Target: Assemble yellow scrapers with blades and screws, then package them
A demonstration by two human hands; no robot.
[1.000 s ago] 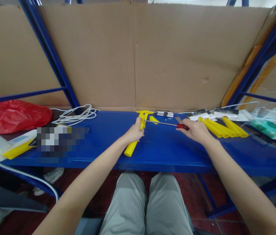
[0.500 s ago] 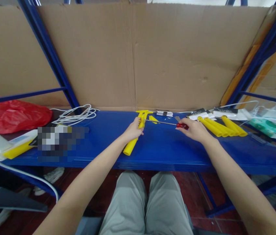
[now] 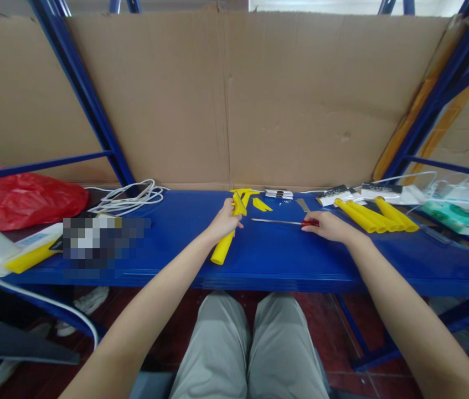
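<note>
1. Here we are at the blue table [image 3: 276, 260], and our left hand [image 3: 222, 221] is wrapped firmly around a yellow tool [image 3: 221, 252] near the middle of it.
2. We see the tool tilted, its wide head pointing away from us and its round handle coming out below our fist, towards our knees.
3. Over to our right hand [image 3: 329, 224]: its fingers are closed on the red handle of a screwdriver [image 3: 278, 221], the metal shaft pointing left.
4. Look at that tip! We have it near the yellow tool but apart from it; whether the shaft touches the table, we cannot tell.
5. Just beyond the shaft we spot a loose yellow piece [image 3: 262, 205], with a small white-and-black stack [image 3: 279, 194] behind it and tiny bits [image 3: 287, 201] close by.
6. Right beside our right fingers lies a flat grey strip [image 3: 302, 205].
7. Farther right, we've got a row of yellow tubes [image 3: 361, 216], black-and-white packs [image 3: 336, 195] just behind.
8. Away on our left sit a coiled white cable [image 3: 134, 198] and a red bag [image 3: 26, 200].
</note>
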